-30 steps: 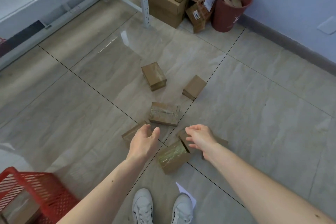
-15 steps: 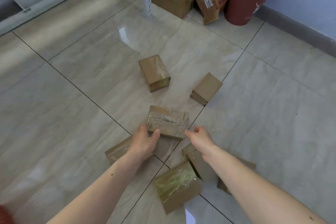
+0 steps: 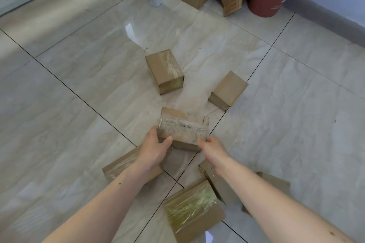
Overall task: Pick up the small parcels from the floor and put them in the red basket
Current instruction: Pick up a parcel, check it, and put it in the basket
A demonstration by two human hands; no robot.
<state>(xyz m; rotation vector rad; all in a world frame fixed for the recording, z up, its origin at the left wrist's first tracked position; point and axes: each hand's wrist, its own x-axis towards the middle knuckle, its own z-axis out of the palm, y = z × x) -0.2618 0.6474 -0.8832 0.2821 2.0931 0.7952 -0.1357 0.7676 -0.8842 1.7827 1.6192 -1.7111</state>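
Cardboard under tape: the middle parcel (image 3: 182, 129) lies on the floor (image 3: 69, 124), and I have my left hand (image 3: 156, 149) and right hand (image 3: 212, 149) clamping its near corners, fingers curled on. Grasp step. Next I lift it clear; other parcels lie at twelve, one, six. The basket is out of view.

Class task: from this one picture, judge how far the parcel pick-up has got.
Done: nothing shown; the red basket is out of view. In hand: left hand and right hand meet the taped parcel. Left: five other parcels on the floor, like the upright parcel.
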